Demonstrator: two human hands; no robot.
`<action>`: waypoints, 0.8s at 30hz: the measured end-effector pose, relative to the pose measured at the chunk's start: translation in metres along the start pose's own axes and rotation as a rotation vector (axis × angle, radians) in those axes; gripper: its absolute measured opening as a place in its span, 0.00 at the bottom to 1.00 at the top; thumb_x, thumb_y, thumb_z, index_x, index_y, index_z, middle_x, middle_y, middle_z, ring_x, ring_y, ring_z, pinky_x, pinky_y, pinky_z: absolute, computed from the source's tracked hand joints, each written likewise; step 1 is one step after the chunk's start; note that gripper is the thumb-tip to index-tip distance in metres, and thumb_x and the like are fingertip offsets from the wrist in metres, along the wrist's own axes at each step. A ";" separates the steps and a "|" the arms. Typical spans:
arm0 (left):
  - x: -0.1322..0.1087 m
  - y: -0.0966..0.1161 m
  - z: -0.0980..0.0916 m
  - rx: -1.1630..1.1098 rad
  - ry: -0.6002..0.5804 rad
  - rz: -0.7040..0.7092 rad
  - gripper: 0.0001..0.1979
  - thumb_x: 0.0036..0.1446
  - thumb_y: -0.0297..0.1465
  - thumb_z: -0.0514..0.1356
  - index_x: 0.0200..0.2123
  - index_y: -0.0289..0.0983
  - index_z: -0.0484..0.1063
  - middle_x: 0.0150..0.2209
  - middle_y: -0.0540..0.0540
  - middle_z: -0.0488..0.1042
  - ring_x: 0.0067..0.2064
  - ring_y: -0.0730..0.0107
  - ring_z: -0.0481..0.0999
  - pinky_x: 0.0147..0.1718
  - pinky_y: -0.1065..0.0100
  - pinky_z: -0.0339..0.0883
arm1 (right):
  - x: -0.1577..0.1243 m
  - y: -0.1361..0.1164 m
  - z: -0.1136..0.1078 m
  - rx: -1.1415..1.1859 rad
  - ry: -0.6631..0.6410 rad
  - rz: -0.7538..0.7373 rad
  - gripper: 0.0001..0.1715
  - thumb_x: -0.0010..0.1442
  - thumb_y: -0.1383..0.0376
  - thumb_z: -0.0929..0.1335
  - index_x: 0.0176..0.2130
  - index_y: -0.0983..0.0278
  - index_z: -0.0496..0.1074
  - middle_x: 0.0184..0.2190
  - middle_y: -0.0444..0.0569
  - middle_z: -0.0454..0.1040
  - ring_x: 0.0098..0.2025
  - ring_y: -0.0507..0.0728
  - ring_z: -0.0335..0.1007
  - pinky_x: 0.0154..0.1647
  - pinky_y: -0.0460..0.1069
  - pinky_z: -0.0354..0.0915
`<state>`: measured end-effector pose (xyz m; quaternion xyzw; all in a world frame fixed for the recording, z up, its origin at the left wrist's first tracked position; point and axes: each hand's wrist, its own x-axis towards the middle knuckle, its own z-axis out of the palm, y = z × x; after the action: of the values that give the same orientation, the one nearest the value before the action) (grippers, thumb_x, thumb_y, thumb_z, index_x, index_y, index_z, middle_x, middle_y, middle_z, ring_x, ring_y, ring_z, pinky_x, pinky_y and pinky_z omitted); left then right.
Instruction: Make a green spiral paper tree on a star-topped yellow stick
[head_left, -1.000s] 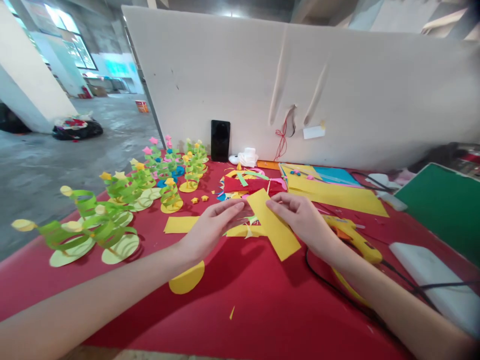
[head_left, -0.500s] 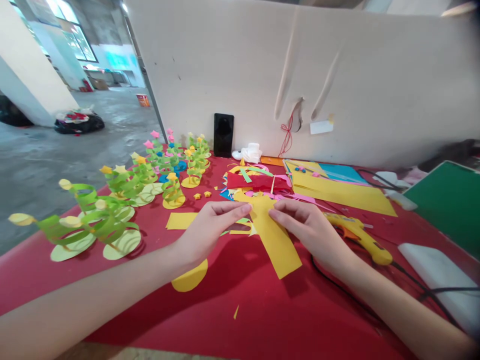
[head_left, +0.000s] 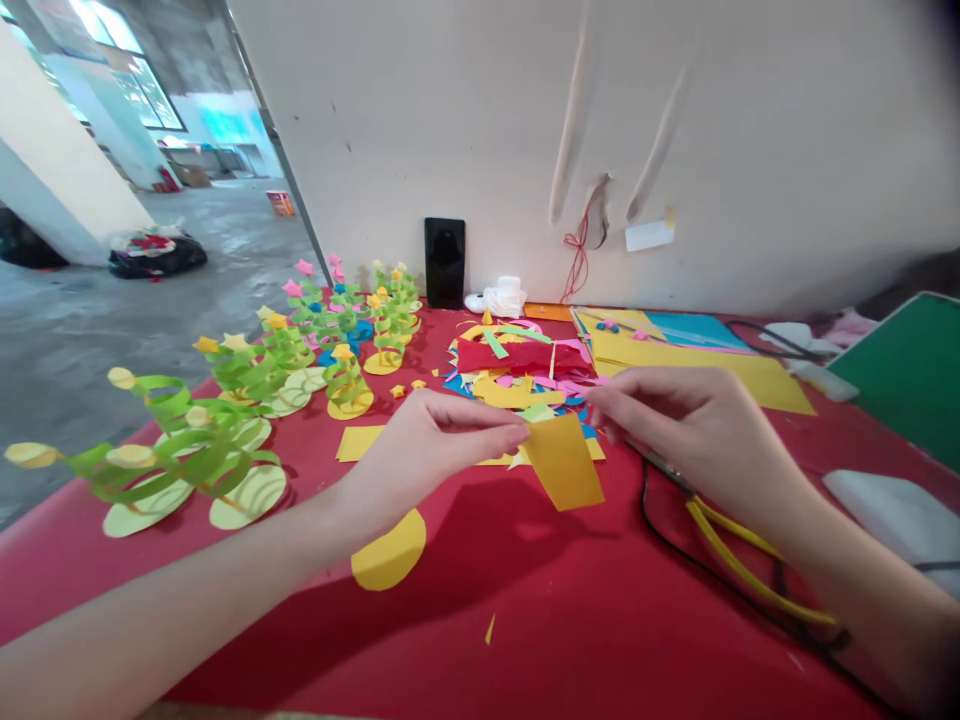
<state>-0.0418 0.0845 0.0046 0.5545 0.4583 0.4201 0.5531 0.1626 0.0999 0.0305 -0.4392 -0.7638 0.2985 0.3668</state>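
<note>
My left hand (head_left: 442, 440) pinches a yellow paper piece (head_left: 566, 465) by its left edge between thumb and fingers; the paper tilts above the red table. To its right, my right hand (head_left: 667, 410) has its thumb and fingers closed together; what lies between them is hidden. Below the right wrist show yellow-handled scissors (head_left: 731, 560), partly covered; I cannot tell whether the hand touches them. A yellow paper disc (head_left: 390, 552) lies under my left forearm, and a yellow strip (head_left: 360, 442) behind my left hand. Beyond the hands is a heap of coloured scraps (head_left: 517, 360).
Green paper spirals (head_left: 349, 385) tipped with stars and buds stand on round bases at left. A black phone (head_left: 445, 262) leans on the white panel. Yellow sheets (head_left: 697, 372) lie at the back right by a green board (head_left: 911, 390). A black cable (head_left: 667, 560) crosses the right side.
My right hand has let go of the yellow paper and moved up and right. The paper now hangs from my left hand alone. The scissors have come into view; the glue gun is hidden.
</note>
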 end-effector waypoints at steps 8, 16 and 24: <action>-0.009 0.009 0.007 0.121 -0.033 0.063 0.03 0.45 0.28 0.64 0.26 0.41 0.79 0.28 0.53 0.79 0.34 0.68 0.77 0.32 0.75 0.70 | -0.004 -0.010 0.001 -0.118 -0.120 -0.101 0.08 0.56 0.58 0.66 0.30 0.59 0.72 0.26 0.42 0.73 0.27 0.50 0.66 0.23 0.43 0.59; -0.009 0.008 0.008 0.136 -0.050 0.063 0.02 0.44 0.29 0.65 0.25 0.41 0.79 0.27 0.52 0.79 0.32 0.69 0.77 0.32 0.76 0.71 | -0.004 -0.003 0.001 -0.123 0.179 -0.081 0.17 0.50 0.65 0.70 0.42 0.58 0.70 0.34 0.43 0.73 0.28 0.50 0.67 0.26 0.43 0.64; -0.012 0.010 0.009 0.129 -0.036 0.066 0.03 0.42 0.28 0.66 0.23 0.42 0.78 0.26 0.55 0.78 0.29 0.73 0.76 0.27 0.80 0.69 | -0.011 -0.017 0.000 -0.251 -0.195 -0.160 0.04 0.53 0.62 0.68 0.29 0.59 0.73 0.22 0.38 0.72 0.24 0.48 0.65 0.25 0.43 0.60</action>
<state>-0.0348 0.0714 0.0144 0.6115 0.4558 0.3976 0.5100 0.1589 0.0825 0.0401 -0.3882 -0.8596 0.2121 0.2558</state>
